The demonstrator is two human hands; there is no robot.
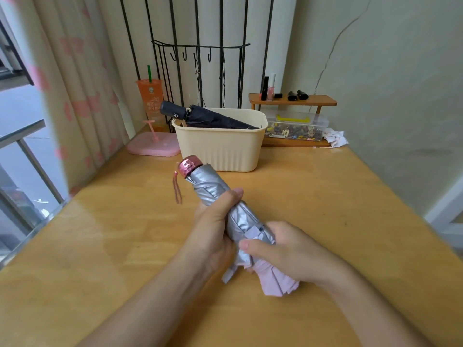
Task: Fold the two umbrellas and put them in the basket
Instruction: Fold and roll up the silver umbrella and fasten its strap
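Left hand [215, 221] wrapped around middle of silver umbrella [213, 189], right hand [283, 249] closed on its lower folds, above wooden table [325, 196]. Black umbrella [213, 117] lying folded in cream basket [220, 149], handle over left rim.

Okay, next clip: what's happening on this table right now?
A person is folding a silver umbrella over the wooden table. The left hand grips its middle, while the right hand gathers the loose fabric at the lower end, which is not yet neatly wrapped. A black umbrella already lies in the cream basket behind, its handle sticking out over the rim.
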